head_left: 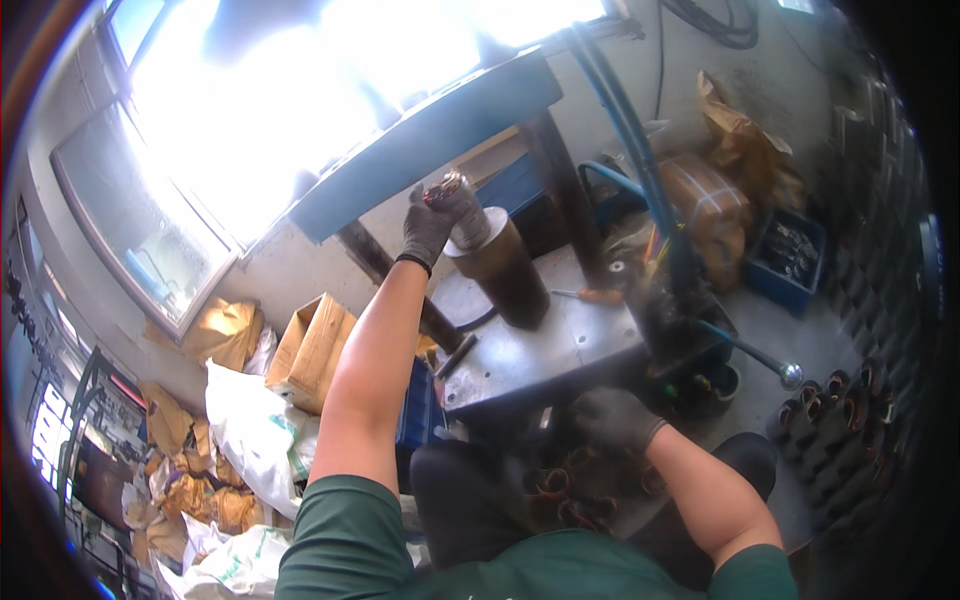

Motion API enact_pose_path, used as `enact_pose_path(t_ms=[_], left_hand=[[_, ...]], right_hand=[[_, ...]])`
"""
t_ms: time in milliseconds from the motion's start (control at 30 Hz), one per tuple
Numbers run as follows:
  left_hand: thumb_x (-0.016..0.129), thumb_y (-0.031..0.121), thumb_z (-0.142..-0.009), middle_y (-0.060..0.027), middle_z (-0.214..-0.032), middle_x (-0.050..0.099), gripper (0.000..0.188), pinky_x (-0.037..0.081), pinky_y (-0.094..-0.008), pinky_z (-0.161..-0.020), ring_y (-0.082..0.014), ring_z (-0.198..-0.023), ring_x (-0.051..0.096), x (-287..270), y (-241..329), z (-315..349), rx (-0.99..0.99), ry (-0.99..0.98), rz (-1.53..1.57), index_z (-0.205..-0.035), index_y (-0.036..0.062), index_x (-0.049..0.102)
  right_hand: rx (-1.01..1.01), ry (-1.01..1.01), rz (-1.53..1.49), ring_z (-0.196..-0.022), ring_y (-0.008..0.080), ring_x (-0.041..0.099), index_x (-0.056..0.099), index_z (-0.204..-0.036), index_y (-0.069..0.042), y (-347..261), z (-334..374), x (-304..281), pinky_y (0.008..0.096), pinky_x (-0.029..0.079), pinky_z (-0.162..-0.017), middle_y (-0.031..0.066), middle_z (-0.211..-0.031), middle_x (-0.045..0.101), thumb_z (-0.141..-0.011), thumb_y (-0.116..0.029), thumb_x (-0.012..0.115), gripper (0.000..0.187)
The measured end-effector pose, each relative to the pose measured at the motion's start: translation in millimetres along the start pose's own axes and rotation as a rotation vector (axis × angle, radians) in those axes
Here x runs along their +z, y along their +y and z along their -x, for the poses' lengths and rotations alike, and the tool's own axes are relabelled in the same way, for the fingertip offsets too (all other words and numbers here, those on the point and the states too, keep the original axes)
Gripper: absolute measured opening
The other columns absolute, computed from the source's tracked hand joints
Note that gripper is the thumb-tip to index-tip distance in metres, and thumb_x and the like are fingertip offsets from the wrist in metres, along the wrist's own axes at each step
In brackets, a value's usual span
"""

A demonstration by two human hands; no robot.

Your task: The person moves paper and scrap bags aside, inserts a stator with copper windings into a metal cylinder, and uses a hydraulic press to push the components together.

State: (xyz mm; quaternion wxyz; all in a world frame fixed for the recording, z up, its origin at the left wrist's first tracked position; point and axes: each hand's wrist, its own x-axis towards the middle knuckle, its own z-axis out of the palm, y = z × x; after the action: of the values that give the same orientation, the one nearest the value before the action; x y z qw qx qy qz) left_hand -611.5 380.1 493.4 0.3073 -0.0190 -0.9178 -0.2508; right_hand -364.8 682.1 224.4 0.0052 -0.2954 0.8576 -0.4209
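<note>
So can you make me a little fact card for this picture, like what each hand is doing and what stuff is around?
Left hand: gloved, touching the left side of the copper-wound core
Right hand: gloved, near the metal plate's front edge; nothing visible held
Core: on the pale top of a dark post
On the plate: orange-handled tool, probably a screwdriver
Right side: ball-ended lever; blue bin of small parts
Left side: open cardboard box; white sack

Right fingers [594, 412] blurred, green shirt [560, 572] cut off below
</note>
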Motion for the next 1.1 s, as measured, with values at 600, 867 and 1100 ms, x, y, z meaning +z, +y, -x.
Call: enact_pose_path(t_ms=[600,867,1100], left_hand=[[0.071,0.012,-0.098,-0.0079,-0.116,0.07,0.035,0.052,-0.0327,-0.098,-0.0184,-0.108,0.065,-106,-248,492,-0.627,0.204,0.645,-0.13,0.0015,0.063],[0.084,0.027,-0.082,-0.0251,-0.132,0.065,0.056,0.05,-0.0455,-0.106,-0.0388,-0.118,0.065,-39,-293,694,-1.114,-0.214,-0.107,-0.131,0.008,0.065],[0.068,0.027,-0.087,-0.0262,-0.137,0.061,0.06,0.049,-0.0516,-0.105,-0.0454,-0.125,0.061,33,-324,718,-1.008,-0.298,-0.324,-0.144,0.0153,0.054]], right_hand=[[-0.01,0.225,0.028,-0.113,0.032,0.066,0.071,-0.103,0.003,-117,52,-99,0.0422,0.05,-0.099,0.0159,-0.117,0.07,-0.083,0.004,0.07,0.019],[-0.227,0.767,0.693,-0.106,0.0313,0.066,0.067,-0.12,0.003,-65,142,-180,0.041,0.055,-0.09,0.0188,-0.119,0.067,-0.105,-0.028,0.063,0.035],[0.031,0.968,1.55,-0.101,0.0321,0.068,0.07,-0.116,-0.005,-18,185,-180,0.0443,0.055,-0.086,0.0161,-0.112,0.07,-0.104,-0.03,0.065,0.028]])
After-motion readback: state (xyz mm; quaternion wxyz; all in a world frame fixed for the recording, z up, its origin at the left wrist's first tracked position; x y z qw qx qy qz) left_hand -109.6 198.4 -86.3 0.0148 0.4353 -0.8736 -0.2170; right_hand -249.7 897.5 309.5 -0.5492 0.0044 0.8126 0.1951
